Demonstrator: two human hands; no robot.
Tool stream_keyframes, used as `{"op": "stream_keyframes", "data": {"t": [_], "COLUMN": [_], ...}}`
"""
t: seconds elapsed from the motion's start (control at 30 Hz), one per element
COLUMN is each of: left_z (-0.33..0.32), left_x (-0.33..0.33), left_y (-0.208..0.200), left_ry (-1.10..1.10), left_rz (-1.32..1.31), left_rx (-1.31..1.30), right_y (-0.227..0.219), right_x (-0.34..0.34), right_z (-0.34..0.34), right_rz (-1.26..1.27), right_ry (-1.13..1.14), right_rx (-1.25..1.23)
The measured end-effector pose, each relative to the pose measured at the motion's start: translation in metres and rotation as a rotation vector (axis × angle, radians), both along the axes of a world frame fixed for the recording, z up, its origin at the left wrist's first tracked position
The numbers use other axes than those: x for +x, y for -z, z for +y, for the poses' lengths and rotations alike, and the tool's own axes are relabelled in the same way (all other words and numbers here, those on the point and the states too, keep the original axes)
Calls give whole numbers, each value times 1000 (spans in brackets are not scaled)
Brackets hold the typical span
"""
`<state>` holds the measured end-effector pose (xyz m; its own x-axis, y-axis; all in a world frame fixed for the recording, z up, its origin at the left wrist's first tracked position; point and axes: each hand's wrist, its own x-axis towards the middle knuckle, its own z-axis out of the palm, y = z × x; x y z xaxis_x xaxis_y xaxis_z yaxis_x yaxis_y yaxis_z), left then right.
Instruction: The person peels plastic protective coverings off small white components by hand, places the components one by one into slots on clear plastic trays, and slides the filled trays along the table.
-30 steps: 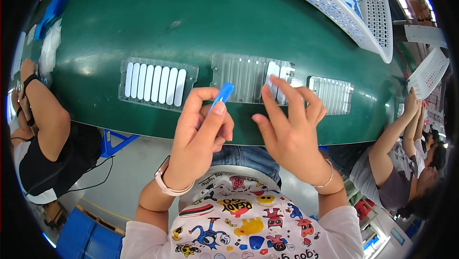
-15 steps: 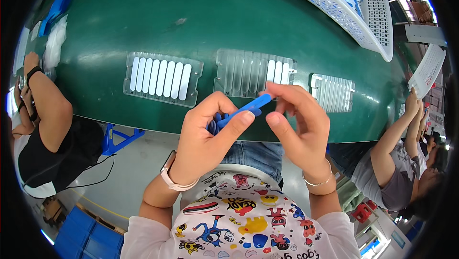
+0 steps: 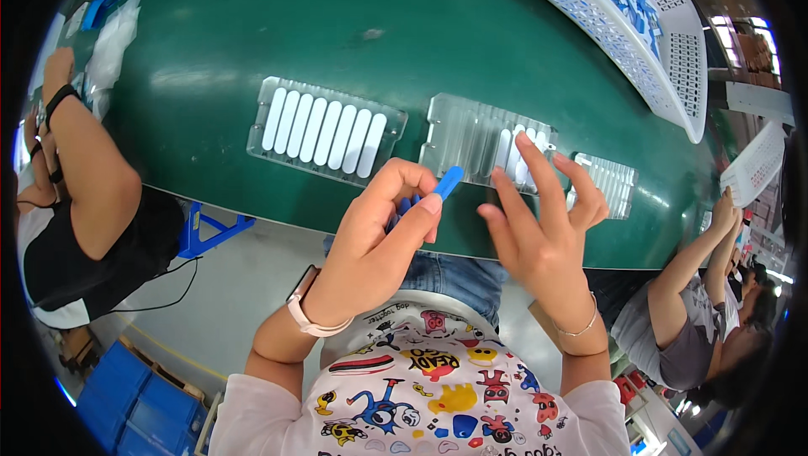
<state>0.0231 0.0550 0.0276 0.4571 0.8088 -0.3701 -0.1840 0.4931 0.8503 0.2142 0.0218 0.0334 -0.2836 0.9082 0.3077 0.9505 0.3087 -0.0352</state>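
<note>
My left hand (image 3: 379,220) is closed around several blue strips with rounded ends; one blue strip (image 3: 449,182) sticks out past the thumb and forefinger. My right hand (image 3: 543,233) has its fingers spread, with nothing visible in them. Its fingertips reach over the right part of the middle clear tray (image 3: 461,119). White strips (image 3: 504,149) fill slots there, partly covered by those fingers, while the slots to the left are bare. I cannot tell whether the fingertips touch the strips.
A clear tray (image 3: 259,138) with several white strips is on the left, a smaller slotted tray (image 3: 619,191) on the right. A white perforated basket (image 3: 589,14) of blue and white pieces stands far right on the green table (image 3: 337,43). Co-workers sit at both sides.
My right hand has left the blue strip at my left hand and moved over the middle tray, its fingers spreading. The view has shifted, so trays and basket appear farther right.
</note>
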Motion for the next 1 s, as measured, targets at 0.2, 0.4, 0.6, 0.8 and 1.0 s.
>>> {"op": "stream_keyframes", "data": {"t": [0.2,0.4,0.6,0.8,1.0], "left_z": [2,1,4,-5,-3], "left_x": [-3,-4,-16,-51,-60], "left_y": [-4,-2,-7,-26,-11], "left_ry": [53,53,73,209,64], "left_rz": [129,133,169,103,-205], "left_rx": [11,166,47,-227,-522], "right_y": [-16,-28,-29,-7,-3], "right_x": [-1,-3,-3,-13,-20], "right_z": [11,18,39,19,8], "right_rz": [23,1023,290,38,53], "right_ry": [29,51,58,-46,90], "right_rx": [-116,-535,121,102,21]}}
